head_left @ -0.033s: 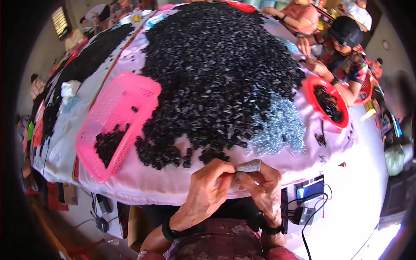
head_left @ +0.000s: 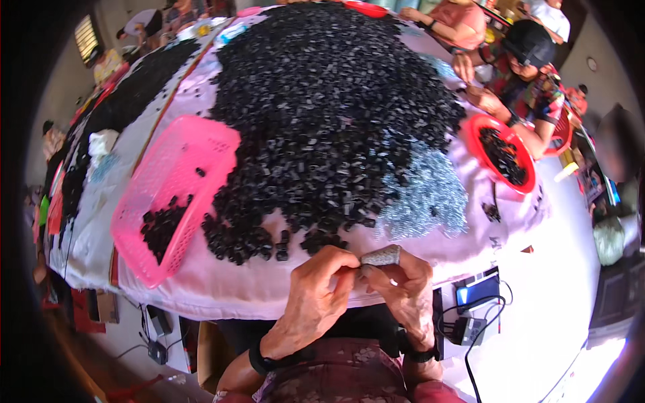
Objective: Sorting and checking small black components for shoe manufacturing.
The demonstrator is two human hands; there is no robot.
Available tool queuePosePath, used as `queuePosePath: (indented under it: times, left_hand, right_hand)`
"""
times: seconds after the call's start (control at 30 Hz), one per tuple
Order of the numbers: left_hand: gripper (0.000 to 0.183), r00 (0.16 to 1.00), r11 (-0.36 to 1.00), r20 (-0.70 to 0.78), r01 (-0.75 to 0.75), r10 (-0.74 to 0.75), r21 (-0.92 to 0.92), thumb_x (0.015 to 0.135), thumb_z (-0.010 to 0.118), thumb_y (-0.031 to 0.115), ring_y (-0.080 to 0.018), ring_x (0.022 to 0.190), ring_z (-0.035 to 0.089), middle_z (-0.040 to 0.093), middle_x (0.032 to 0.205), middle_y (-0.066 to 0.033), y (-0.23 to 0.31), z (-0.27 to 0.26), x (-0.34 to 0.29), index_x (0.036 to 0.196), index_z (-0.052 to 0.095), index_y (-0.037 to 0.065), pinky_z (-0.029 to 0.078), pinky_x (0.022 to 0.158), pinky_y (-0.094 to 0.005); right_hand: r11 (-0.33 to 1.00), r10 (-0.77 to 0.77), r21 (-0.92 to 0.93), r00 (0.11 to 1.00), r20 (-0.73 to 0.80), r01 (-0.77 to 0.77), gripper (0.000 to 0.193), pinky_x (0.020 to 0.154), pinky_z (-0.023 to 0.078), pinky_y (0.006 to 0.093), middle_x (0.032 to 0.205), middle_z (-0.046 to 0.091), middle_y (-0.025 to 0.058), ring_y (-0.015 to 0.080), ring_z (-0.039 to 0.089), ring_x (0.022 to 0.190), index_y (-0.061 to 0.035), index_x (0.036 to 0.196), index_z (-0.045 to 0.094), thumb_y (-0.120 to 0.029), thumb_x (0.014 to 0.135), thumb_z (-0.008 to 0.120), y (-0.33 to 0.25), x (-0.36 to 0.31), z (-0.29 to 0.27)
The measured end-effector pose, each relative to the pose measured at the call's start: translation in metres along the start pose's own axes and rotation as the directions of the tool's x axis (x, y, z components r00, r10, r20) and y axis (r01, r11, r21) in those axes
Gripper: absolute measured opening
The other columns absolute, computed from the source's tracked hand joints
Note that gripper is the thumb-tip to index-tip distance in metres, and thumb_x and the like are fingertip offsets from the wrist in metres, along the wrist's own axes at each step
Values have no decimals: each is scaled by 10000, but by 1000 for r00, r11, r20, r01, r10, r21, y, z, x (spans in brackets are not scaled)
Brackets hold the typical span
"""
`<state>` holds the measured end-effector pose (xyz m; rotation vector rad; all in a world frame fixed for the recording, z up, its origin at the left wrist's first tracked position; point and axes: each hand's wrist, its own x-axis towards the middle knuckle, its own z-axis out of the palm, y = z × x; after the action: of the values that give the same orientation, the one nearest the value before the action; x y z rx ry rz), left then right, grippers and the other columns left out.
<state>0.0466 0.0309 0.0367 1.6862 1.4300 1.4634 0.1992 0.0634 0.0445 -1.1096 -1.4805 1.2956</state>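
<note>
Over the near edge of the table, my left hand (head_left: 316,289) and my right hand (head_left: 402,289) meet fingertip to fingertip. Both are closed in a pinch, and whatever sits between the fingertips is too small and hidden to make out. A grey fabric finger wrap (head_left: 381,256) covers the index finger of my right hand. Just beyond the hands spreads a large heap of small black plastic pieces (head_left: 316,134). At its right front lies a pile of small shiny, pale blue-silver pieces (head_left: 426,198).
A pink perforated basket (head_left: 121,225) with some black pieces stands at left. At right, a red bowl (head_left: 529,176) holds more, near a person in a dark cap (head_left: 527,47). Cables and a power adapter (head_left: 470,330) lie below the table edge. Other people work farther back.
The whole view has shifted a little, so the table and its contents sit slightly farther left. My hands keep the same pinch.
</note>
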Motion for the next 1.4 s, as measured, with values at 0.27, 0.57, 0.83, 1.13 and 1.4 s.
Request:
queuePosePath:
  times: [0.27, 0.57, 0.83, 1.13, 1.4]
  left_hand:
    - [194, 1000, 1000, -24, -1, 1, -13, 779, 645, -107, -208, 756, 648, 636, 877, -118, 1, 18, 2, 946, 624, -8, 520, 663, -282]
    - [176, 1000, 997, -7, 30, -29, 69, 782, 638, -123, -201, 775, 647, 650, 900, -123, -5, 1, -17, 924, 651, -20, 519, 692, -267]
    - [185, 990, 989, -73, 123, -117, 83, 783, 636, -153, -161, 841, 623, 647, 946, -118, -14, -27, -29, 921, 647, -30, 504, 743, -252]
    - [179, 996, 994, -36, 82, -85, -71, 798, 625, -134, -194, 795, 630, 638, 890, -113, -14, -26, -37, 934, 625, -18, 504, 691, -286]
    - [318, 944, 933, -329, 144, -29, 331, 794, 726, 21, -247, 887, 613, 609, 1055, -137, -18, -75, -49, 1088, 605, 14, 517, 727, -323]
  right_hand:
    - [973, -183, -211, 859, -479, 90, 246, 613, 506, 279, 790, 699, 107, 156, 639, 643, 40, 1012, 671, -94, 807, 649, 11, 19, -64]
    - [709, -480, -622, 419, -771, -333, 170, 652, 516, 388, 738, 702, 145, 241, 652, 640, -7, 890, 712, -70, 736, 674, 39, 58, -171]
    - [814, -308, -480, 457, -834, -328, 161, 515, 514, 326, 706, 694, 121, 170, 641, 574, 2, 919, 707, -88, 790, 673, 59, 69, -186]
    - [915, -278, -391, 863, -423, 103, 241, 523, 457, 272, 799, 665, 92, 139, 592, 638, 37, 1016, 687, -109, 853, 587, 15, 29, -114]
    - [932, -116, -349, 993, -15, 103, 212, 592, 473, 252, 773, 669, 73, 107, 597, 633, 24, 941, 665, -32, 749, 736, 2, 6, 27]
